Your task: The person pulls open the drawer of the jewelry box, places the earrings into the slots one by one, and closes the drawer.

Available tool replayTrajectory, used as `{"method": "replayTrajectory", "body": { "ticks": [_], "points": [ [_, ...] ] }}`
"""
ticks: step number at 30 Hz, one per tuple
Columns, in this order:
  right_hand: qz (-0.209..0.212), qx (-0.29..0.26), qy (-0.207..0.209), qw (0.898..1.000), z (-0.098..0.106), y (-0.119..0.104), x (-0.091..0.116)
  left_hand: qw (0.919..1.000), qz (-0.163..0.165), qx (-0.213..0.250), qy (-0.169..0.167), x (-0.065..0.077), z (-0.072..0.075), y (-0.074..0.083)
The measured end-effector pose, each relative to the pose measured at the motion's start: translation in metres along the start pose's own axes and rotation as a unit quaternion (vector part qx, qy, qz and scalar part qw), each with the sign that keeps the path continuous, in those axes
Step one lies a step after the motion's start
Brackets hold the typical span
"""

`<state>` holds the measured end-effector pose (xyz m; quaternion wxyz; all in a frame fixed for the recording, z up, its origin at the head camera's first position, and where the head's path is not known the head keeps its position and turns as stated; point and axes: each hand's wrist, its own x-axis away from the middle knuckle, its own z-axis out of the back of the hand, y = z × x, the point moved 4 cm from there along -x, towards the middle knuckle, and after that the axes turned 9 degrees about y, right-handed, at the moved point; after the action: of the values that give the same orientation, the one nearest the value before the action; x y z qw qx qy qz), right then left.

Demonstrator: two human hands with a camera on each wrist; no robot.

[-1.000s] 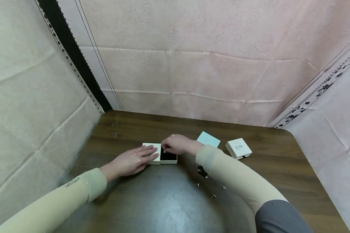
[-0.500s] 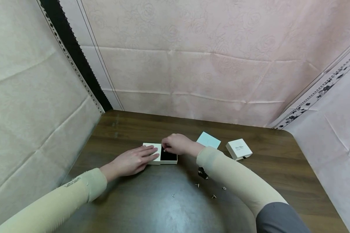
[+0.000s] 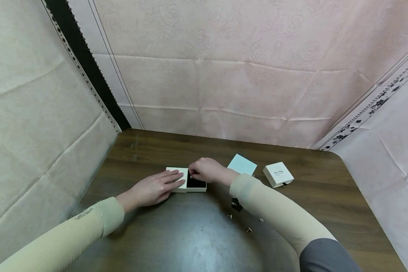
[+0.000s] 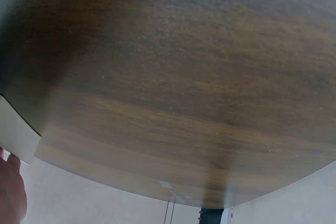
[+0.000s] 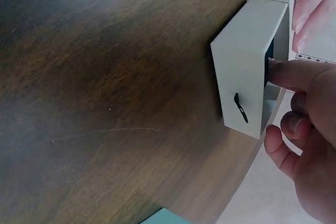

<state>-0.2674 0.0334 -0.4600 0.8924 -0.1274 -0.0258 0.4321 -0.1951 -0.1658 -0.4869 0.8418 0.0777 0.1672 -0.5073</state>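
Observation:
A small white drawer-type box (image 3: 196,189) lies on the table, its drawer pulled out to the right and lined in black. My left hand (image 3: 153,187) rests on the box's sleeve (image 3: 171,169) with fingers straight and spread. The right hand (image 3: 207,169) reaches over the drawer's far edge, its fingertips down inside against the black lining. A tiny shiny piece shows at those fingertips; its kind is too small to tell. In the right wrist view, a black pull loop (image 5: 240,107) hangs on the drawer front (image 5: 239,85), and the remaining fingers (image 5: 296,124) curl outside the drawer.
A pale blue card (image 3: 242,164) and a second white box (image 3: 278,173) with printed lettering lie to the right. Several small metal pieces (image 3: 249,229) are scattered nearer, beside a small black item (image 3: 236,204) by the right sleeve. Cloth walls surround the table.
The right hand shifts very slightly while its fingertips stay inside the drawer. The left hand and the box keep their places.

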Motion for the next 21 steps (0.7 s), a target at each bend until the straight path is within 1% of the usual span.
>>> {"method": "replayTrajectory", "body": {
  "ticks": [7,12,17,21],
  "points": [
    [0.008,-0.021,0.002,1.0,0.001,0.0003,0.0007,1.0,-0.001,-0.001,0.002,0.0008,-0.0013,0.0005],
    [0.003,-0.038,-0.003,0.999,0.0015,0.0035,-0.0003,1.0,0.001,-0.003,-0.001,0.0005,-0.0003,0.0007],
    [0.005,-0.03,-0.006,1.0,0.0026,0.0051,-0.0032,1.0,0.001,-0.004,-0.002,0.0004,0.0,0.001],
    [0.008,-0.023,-0.011,1.0,0.0046,0.0033,-0.0047,0.9999,-0.004,-0.006,0.007,0.0006,-0.0006,0.0011]
  ]
}}
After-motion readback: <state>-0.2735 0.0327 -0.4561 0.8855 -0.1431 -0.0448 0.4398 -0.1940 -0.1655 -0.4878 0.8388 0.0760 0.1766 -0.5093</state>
